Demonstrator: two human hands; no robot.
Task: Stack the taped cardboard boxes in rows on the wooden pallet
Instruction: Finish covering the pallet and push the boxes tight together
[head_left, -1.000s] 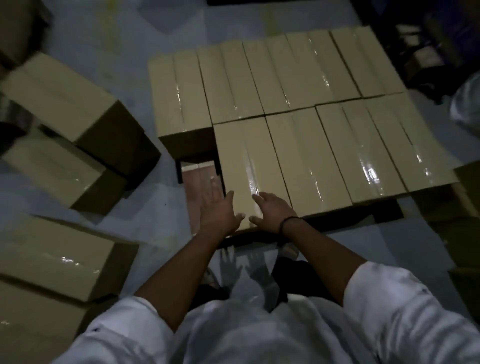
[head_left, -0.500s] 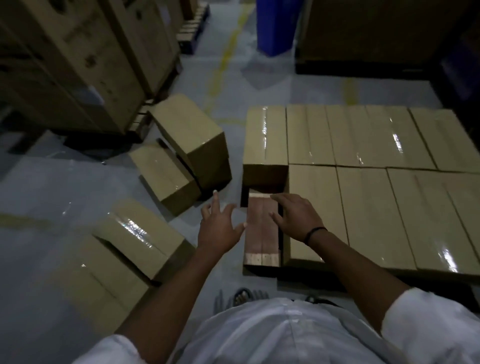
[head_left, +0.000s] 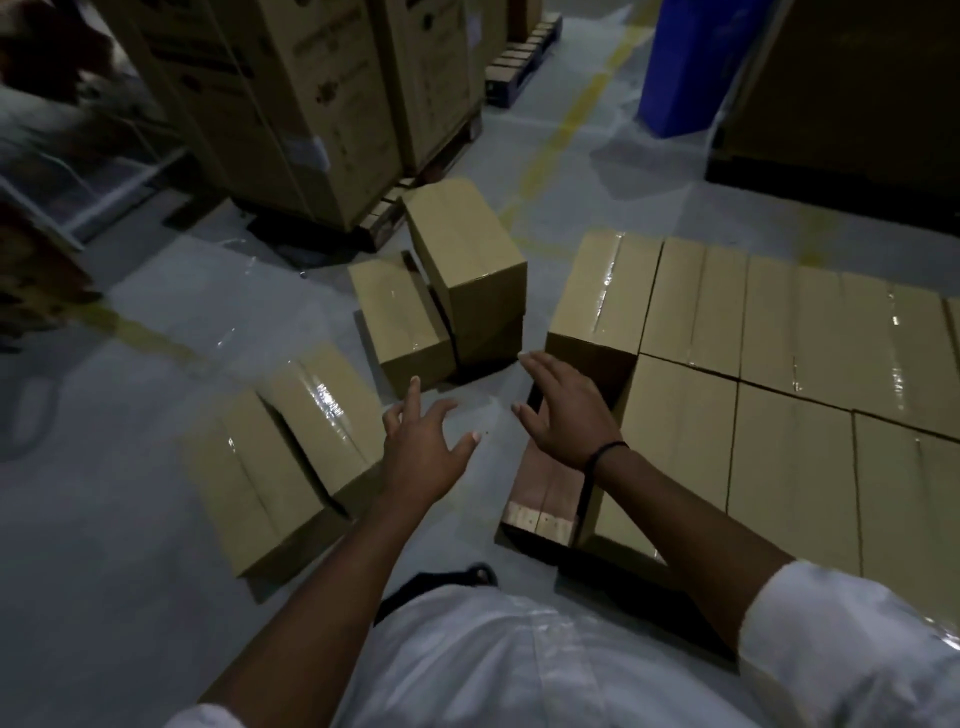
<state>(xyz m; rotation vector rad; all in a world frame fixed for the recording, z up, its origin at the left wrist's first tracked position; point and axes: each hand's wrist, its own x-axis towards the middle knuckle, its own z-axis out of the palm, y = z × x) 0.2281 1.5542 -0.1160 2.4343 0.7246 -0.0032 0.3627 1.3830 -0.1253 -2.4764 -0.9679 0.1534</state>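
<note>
Taped cardboard boxes (head_left: 680, 441) on wooden pallet (head_left: 545, 493), grey warehouse floor (head_left: 104, 519)

Loose boxes (head_left: 410, 322) left of pallet (head_left: 545, 493)

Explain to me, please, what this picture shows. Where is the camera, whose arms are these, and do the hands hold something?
There is no machine here. The camera sits on a person's head and looks down, so the two arms are that person's own. The left hand and the right hand are open, fingers spread, and hold nothing. The right hand is above a bare strip of the wooden pallet, a free place in the near row. Beside it, taped cardboard boxes stand in rows. Several loose boxes lie on the grey floor to the left. Behind stand tall cartons and a blue container.
</note>
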